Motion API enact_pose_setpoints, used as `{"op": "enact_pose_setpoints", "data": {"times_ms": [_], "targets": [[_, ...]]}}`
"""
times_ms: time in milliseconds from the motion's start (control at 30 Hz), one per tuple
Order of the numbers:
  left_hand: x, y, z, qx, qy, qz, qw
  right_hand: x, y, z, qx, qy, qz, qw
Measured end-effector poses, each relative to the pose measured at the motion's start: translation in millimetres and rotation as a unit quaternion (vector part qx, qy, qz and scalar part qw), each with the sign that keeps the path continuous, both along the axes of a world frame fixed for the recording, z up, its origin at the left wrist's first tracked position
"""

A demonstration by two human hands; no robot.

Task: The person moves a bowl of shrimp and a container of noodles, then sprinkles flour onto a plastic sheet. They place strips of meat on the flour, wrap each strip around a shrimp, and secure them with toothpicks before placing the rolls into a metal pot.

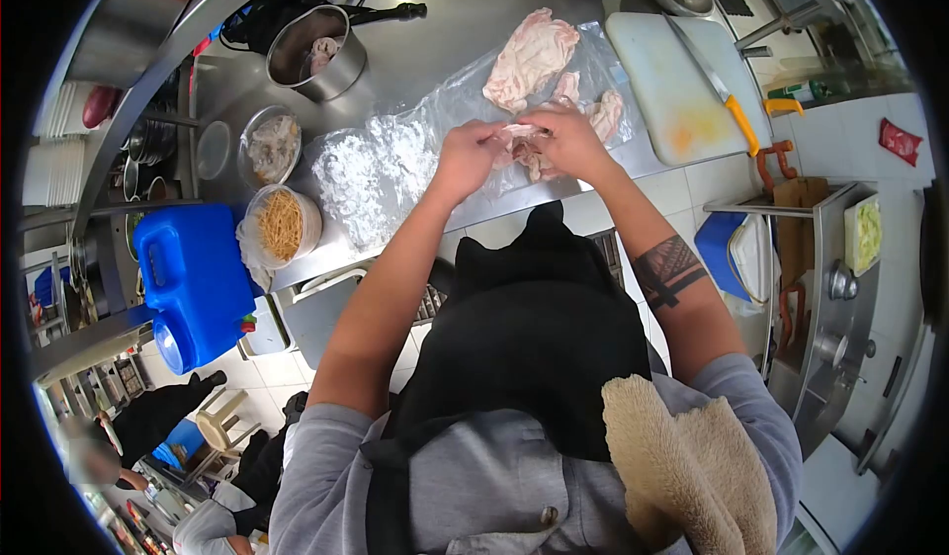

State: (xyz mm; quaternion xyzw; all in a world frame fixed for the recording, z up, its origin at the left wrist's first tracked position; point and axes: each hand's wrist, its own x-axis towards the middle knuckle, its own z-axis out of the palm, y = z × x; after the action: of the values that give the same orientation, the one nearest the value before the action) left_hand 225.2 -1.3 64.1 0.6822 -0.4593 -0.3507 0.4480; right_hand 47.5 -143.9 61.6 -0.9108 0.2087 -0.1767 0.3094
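Note:
My left hand (467, 160) and my right hand (570, 144) are closed on opposite ends of a raw chicken piece (519, 142), held low over the near side of the metal table. Part of the piece hides behind my fingers. Beyond it, a larger pale piece of raw chicken (532, 59) lies flat on a clear plastic sheet (465, 83). More raw chicken (605, 115) rests just right of my right hand. To the left of my left hand, white powder (371, 174) is spread over the plastic.
A knife (727, 100) with a yellow handle lies on a white cutting board (672, 90) at right. At left stand a metal pot (316, 56), a bowl of pale food (272, 148), a tub of shredded food (284, 224) and a blue jerrycan (193, 278). People (213, 520) are at lower left.

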Motion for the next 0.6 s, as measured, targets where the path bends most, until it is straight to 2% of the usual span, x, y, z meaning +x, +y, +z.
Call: {"op": "enact_pose_setpoints", "data": {"times_ms": [67,133,167,300,333,367,400,467,567,600], "targets": [[0.0,-0.5,-2.8,0.002,0.153,0.043,0.987,-3.0,4.9,1.4,0.006,-0.013,-0.014,1.000],[4.3,-0.5,5.8,0.012,0.175,0.043,0.984,-3.7,9.0,11.0,0.013,-0.026,-0.025,0.999],[6.9,-0.3,10.6,0.022,0.196,0.043,0.979,-5.0,9.4,17.0,0.043,0.001,-0.042,0.998],[23.4,-5.8,-1.5,0.034,0.223,0.068,0.972,-9.0,-6.9,11.3,0.075,0.032,-0.062,0.995],[29.6,-6.9,-0.7,0.048,0.289,0.078,0.953,-10.5,-13.4,11.8,0.073,0.030,-0.063,0.995],[33.8,-7.4,-0.4,0.063,0.354,0.089,0.929,-11.9,-19.5,11.9,0.128,0.035,-0.066,0.989],[35.7,-7.7,-1.7,0.061,0.352,0.088,0.930,-10.0,-21.6,17.7,0.184,0.041,-0.069,0.980],[37.1,-8.5,-6.1,0.011,0.433,0.066,0.899,-7.8,-28.8,29.7,0.180,0.037,-0.062,0.981],[28.5,-3.4,22.4,-0.022,0.406,0.023,0.914,-7.2,-37.8,37.8,0.190,0.012,-0.064,0.980],[30.4,-4.1,18.6,-0.022,0.406,0.023,0.913,-7.4,-41.7,37.8,0.204,-0.011,-0.072,0.976]]}}
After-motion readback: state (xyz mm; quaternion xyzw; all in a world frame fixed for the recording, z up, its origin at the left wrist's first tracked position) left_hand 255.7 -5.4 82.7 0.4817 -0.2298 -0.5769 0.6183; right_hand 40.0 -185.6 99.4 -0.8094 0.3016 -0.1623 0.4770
